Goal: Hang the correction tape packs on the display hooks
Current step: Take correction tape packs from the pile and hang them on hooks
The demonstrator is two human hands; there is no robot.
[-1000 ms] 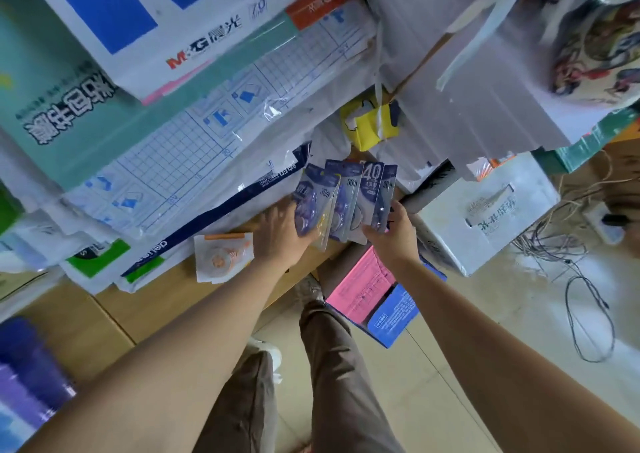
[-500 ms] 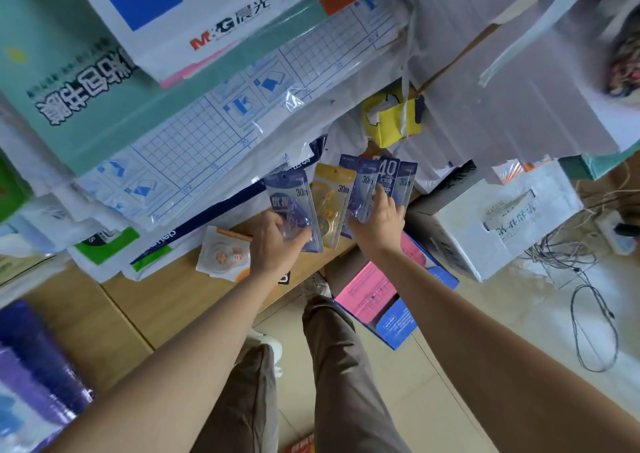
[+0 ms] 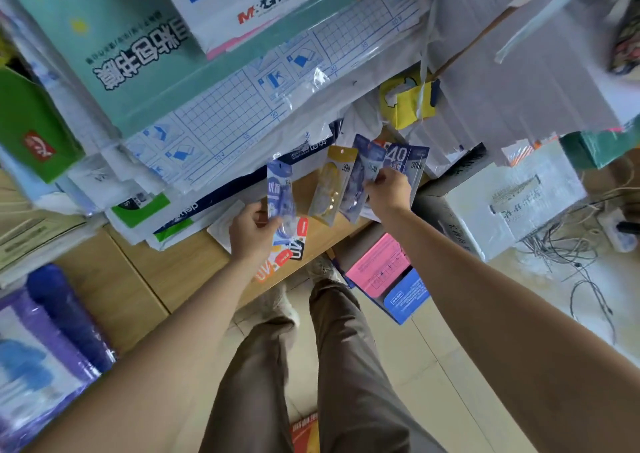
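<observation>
My left hand (image 3: 252,233) grips a single blue correction tape pack (image 3: 280,193) by its lower part, held upright over the wooden counter (image 3: 166,272). My right hand (image 3: 387,192) holds a fanned bunch of packs: a yellow correction tape pack (image 3: 333,185), a blue pack (image 3: 360,179) beside it and a dark blue pack marked 40 (image 3: 403,160). A gap separates the single pack from the bunch. No display hooks are visible.
Stacks of paper reams and plastic-wrapped sheets (image 3: 221,113) cover the back of the counter. A clear-wrapped item (image 3: 225,224) and a UV card (image 3: 294,244) lie by my left hand. A white carton (image 3: 512,203), pink-and-blue box (image 3: 384,272) and tangled cables (image 3: 568,255) sit on the floor.
My left hand has pulled one blue pack out of the bunch and moved it left. My right hand keeps the other packs, now fanned wider.
</observation>
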